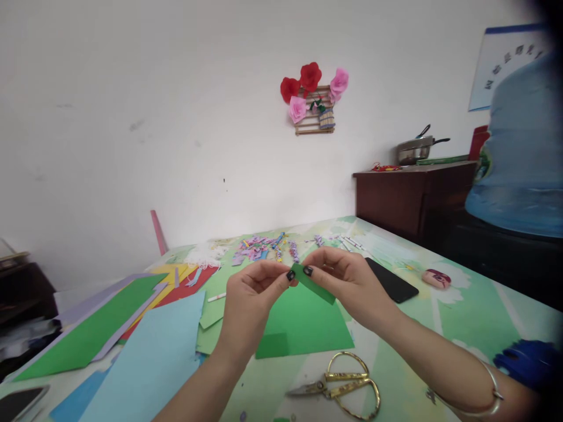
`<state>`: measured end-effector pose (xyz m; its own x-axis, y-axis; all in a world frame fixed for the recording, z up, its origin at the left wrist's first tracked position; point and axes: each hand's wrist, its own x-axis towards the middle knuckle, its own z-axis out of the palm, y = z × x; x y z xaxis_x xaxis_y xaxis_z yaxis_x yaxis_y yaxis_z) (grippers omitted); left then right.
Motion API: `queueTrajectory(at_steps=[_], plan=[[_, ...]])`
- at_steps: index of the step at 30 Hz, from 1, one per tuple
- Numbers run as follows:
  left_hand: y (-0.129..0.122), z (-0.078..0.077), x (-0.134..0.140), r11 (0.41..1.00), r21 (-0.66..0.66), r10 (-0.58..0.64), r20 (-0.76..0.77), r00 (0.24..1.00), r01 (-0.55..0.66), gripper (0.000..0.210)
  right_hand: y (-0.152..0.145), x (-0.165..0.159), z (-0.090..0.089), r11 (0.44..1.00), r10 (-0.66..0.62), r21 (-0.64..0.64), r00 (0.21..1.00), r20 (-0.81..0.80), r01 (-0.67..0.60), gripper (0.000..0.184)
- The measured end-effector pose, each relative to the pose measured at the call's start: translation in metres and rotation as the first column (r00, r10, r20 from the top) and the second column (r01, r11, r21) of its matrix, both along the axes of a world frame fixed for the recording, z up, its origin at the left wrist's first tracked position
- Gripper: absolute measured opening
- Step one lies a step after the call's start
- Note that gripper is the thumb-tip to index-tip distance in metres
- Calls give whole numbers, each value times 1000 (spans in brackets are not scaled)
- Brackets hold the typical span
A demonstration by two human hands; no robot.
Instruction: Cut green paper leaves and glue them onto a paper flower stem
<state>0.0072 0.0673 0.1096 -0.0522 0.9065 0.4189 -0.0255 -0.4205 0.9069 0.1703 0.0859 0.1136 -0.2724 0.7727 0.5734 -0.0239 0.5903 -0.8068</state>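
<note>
the table with a pale green and white patterned top [468,310] carries many things. at the front lie the metal scissors with gold-coloured looped handles [324,387], and just behind them a plain green paper sheet [310,328]. on the left, a light blue paper sheet [152,351] partly covers a darker blue paper sheet [81,391]. on the right there is a flat black rectangular object [393,281].

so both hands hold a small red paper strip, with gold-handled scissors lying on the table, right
The colour is wrong: in the head view the paper strip is green, not red. The left hand and right hand do both hold it, and the gold-handled scissors do lie on the table.
</note>
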Motion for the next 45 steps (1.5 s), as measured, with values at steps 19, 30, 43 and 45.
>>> queueTrajectory(at_steps=[19,30,43,45], plan=[[2,1,3,951,-206,-168,278,946,230,13,5,4,-1,991,-131,36,988,78,129,7],[7,-8,15,820,-310,-230,591,773,481,10,3,3,-3,902,-360,340,901,243,268,14],[7,-11,11,945,-210,-188,273,944,249,16,8,7,3,998,-17,-64,992,127,25,13],[7,-11,10,963,-185,-151,222,963,194,16,8,7,3,997,-1,-71,994,112,9,14]])
